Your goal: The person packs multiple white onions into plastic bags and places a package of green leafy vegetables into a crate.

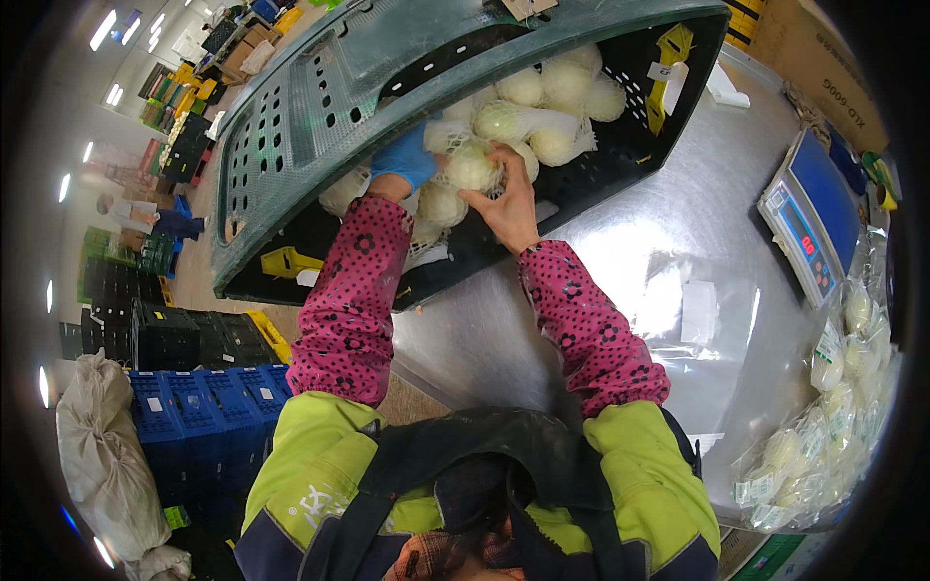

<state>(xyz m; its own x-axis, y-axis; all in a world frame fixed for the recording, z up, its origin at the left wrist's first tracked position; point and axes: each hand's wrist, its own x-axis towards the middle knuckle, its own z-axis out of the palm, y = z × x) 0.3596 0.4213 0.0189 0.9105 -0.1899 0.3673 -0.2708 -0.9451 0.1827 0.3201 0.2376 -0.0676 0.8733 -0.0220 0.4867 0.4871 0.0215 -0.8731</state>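
Note:
A dark green plastic crate [290,131] is tipped with its opening towards me and holds several pale round vegetables, perhaps peeled onions, in white foam nets. My right hand [512,207], bare, has its thumb and fingers around one netted vegetable [468,168] near the middle of the heap. Against the left side of that vegetable is my left hand [402,156] in a blue glove; its fingers are mostly hidden. More netted vegetables [563,83] lie farther back in the crate. Yellow clips [670,72] with white tags show at the crate's ends.
Under the crate is a shiny metal table [479,341]. To the right stand a digital scale [806,225], a cardboard box [821,65] and bagged vegetables [821,443]. Blue crates [203,414] and a tied sack [109,450] are at left. A person [156,218] stands farther off.

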